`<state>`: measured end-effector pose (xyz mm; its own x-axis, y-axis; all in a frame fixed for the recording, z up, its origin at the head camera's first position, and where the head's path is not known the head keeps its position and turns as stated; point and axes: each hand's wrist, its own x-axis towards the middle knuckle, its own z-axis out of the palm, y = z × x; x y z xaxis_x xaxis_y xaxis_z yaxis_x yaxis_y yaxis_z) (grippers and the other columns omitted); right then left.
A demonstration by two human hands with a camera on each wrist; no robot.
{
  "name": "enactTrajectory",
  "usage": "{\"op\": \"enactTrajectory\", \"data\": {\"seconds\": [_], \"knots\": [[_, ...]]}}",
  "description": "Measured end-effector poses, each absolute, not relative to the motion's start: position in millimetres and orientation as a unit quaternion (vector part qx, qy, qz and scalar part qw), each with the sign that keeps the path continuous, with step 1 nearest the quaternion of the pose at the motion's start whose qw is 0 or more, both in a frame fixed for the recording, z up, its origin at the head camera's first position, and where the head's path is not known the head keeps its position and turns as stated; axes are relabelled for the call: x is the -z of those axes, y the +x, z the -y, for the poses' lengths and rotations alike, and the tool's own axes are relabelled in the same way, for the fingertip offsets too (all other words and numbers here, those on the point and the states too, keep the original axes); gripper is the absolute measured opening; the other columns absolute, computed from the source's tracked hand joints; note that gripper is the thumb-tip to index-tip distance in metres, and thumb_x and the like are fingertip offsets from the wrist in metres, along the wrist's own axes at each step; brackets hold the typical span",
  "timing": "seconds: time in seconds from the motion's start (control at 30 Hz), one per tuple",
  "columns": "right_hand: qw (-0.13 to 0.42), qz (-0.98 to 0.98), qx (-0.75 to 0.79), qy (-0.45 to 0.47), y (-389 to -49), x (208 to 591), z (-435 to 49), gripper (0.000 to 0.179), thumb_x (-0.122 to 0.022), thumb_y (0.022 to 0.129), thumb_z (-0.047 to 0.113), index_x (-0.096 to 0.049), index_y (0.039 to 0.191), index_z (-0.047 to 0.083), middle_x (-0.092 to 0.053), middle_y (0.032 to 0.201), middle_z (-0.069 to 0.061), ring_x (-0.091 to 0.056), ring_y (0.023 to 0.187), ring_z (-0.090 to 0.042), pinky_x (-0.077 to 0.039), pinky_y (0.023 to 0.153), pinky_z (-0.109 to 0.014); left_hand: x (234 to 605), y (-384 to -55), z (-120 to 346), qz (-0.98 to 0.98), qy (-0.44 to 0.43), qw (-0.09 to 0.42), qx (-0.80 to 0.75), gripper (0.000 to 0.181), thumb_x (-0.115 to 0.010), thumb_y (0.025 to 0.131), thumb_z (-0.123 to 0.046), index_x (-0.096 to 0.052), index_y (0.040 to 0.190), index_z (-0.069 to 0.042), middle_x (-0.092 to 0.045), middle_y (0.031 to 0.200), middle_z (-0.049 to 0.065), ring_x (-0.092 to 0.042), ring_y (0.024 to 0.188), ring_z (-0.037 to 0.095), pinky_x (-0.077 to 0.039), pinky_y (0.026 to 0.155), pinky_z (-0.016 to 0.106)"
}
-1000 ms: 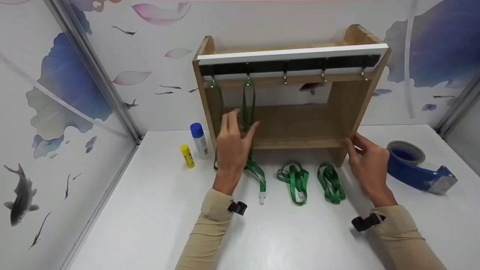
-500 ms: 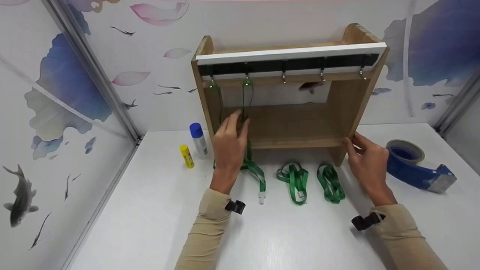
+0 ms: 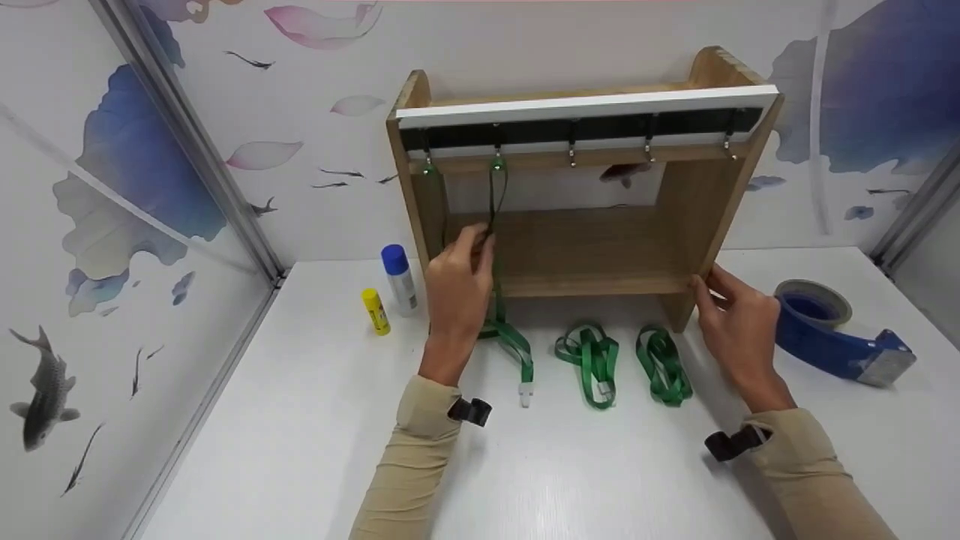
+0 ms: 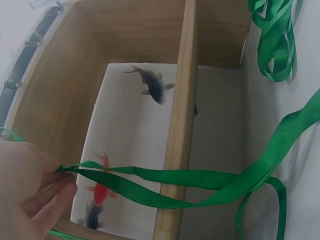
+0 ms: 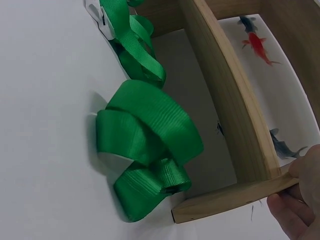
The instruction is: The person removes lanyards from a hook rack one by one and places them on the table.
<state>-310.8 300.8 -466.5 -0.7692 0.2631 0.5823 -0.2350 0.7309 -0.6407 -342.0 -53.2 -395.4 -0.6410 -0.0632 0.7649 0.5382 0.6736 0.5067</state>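
Observation:
A wooden shelf (image 3: 592, 251) carries a row of metal hooks under its white front rail. From the second hook hangs a green lanyard (image 3: 514, 345), its clear clip lying on the table. My left hand (image 3: 457, 289) pinches that lanyard's strap below the hook; in the left wrist view the two strands (image 4: 200, 181) meet at the fingertips. Another green lanyard hangs on the first hook, mostly hidden behind my left hand. My right hand (image 3: 739, 334) grips the shelf's right side panel (image 5: 235, 197) near its lower front edge, thumb on one face.
Two folded green lanyards (image 3: 597, 367) (image 3: 663, 367) lie on the white table (image 3: 570, 472) before the shelf. A blue tape dispenser (image 3: 832, 349) with a tape roll stands right. On the left are a blue-capped glue stick (image 3: 399, 281) and a smaller yellow one (image 3: 376, 312).
My left hand goes from spread fingers beside the hanging lanyard to pinching its strap, drawing the strands together under the hook. My right hand keeps its hold on the side panel.

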Motion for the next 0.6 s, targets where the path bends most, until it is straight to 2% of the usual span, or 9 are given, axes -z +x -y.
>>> {"op": "enactTrajectory", "data": {"seconds": [0.1, 0.37, 0.53, 0.6], "knots": [[0.342, 0.866, -0.365, -0.007, -311.0, 467.4, -301.6, 0.045, -0.069, 0.107, 0.021, -0.064, 0.150, 0.007, -0.074, 0.135, -0.021, -0.078, 0.114, -0.043, -0.058, 0.089, -0.030, 392.9, -341.9, 54.4, 0.806, -0.157, 0.407, 0.400, 0.024, -0.075, 0.103, -0.011, -0.074, 0.127, -0.007, -0.083, 0.118, 0.010, -0.083, 0.104, 0.023, -0.067, 0.091, 0.029], [0.337, 0.867, -0.367, -0.008, -309.8, 466.8, -301.7, 0.045, -0.069, 0.108, 0.023, -0.063, 0.150, 0.010, -0.074, 0.136, -0.018, -0.077, 0.116, -0.041, -0.060, 0.091, -0.041, 383.7, -335.3, 57.5, 0.739, -0.255, 0.478, 0.400, 0.022, -0.074, 0.102, -0.004, -0.082, 0.121, -0.009, -0.084, 0.118, 0.007, -0.081, 0.105, 0.021, -0.065, 0.096, 0.029], [0.339, 0.867, -0.366, -0.008, -309.2, 466.1, -302.2, 0.044, -0.069, 0.108, 0.024, -0.064, 0.150, 0.012, -0.074, 0.136, -0.016, -0.078, 0.117, -0.039, -0.061, 0.091, -0.039, 381.2, -336.0, 57.7, 0.725, -0.299, 0.452, 0.426, 0.022, -0.072, 0.105, -0.008, -0.083, 0.123, -0.011, -0.082, 0.125, 0.005, -0.080, 0.112, 0.019, -0.064, 0.097, 0.026], [0.337, 0.866, -0.369, -0.007, -309.0, 466.3, -301.8, 0.045, -0.069, 0.108, 0.024, -0.064, 0.151, 0.013, -0.074, 0.137, -0.016, -0.078, 0.117, -0.039, -0.061, 0.092, -0.042, 382.1, -337.4, 58.4, 0.724, -0.300, 0.432, 0.446, 0.023, -0.071, 0.106, -0.010, -0.082, 0.126, -0.012, -0.082, 0.126, 0.004, -0.080, 0.113, 0.017, -0.064, 0.097, 0.026]]}}
